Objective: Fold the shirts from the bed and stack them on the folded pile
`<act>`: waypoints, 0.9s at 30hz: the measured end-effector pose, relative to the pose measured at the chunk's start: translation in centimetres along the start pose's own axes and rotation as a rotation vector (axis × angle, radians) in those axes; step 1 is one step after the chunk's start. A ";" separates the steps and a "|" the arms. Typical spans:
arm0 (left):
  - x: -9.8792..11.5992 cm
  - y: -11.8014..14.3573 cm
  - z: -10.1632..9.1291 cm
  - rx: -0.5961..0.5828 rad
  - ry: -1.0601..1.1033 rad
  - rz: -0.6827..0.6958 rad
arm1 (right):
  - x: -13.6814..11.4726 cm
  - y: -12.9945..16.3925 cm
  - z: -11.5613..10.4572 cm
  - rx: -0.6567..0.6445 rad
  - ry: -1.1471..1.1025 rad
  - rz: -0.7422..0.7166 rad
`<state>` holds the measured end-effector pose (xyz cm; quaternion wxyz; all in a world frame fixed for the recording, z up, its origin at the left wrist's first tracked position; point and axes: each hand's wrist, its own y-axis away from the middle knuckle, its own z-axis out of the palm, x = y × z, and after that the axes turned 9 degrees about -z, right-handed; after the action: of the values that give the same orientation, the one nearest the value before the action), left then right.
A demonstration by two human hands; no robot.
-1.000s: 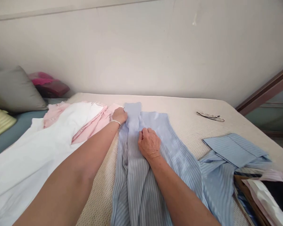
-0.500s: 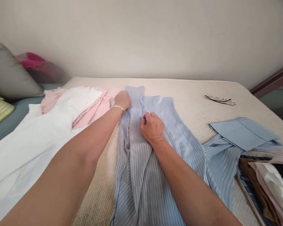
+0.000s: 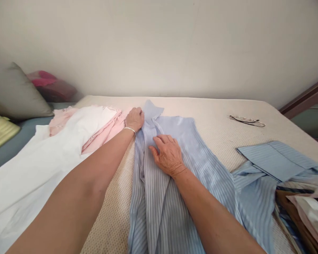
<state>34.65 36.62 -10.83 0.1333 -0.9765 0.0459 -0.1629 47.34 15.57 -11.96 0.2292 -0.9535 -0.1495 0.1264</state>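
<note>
A light blue striped shirt (image 3: 198,158) lies spread lengthwise on the beige mattress (image 3: 217,116). My left hand (image 3: 134,119) grips the shirt's fabric near its collar at the far end, a bracelet on the wrist. My right hand (image 3: 167,154) lies flat on the striped cloth just below, fingers spread and pressing down. One sleeve with its cuff (image 3: 275,160) stretches off to the right.
White cloth (image 3: 29,176) and a pink garment (image 3: 106,132) lie left of the shirt. A grey pillow (image 3: 14,93) and red bundle (image 3: 51,86) sit far left. Eyeglasses (image 3: 247,121) rest at the back right. A pile of clothes (image 3: 302,215) fills the right corner.
My right hand has opened from a curled pinch to lying flat on the shirt. The collar end has been pulled and tilted under my left hand.
</note>
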 end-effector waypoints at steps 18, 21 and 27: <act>-1.9 -1.0 0.0 -0.068 0.050 0.053 | -0.2 0.1 0.5 -0.133 0.054 -0.034; -2.7 0.7 -0.6 -0.085 0.016 0.121 | -0.3 0.1 0.4 -0.141 0.049 -0.017; -2.5 1.9 -1.3 -0.092 -0.255 0.273 | -0.6 0.5 0.1 -0.168 -0.054 -0.150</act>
<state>31.80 34.83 -10.88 0.1143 -0.9790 0.1682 -0.0161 46.88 15.03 -12.20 0.1531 -0.9517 -0.2368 0.1217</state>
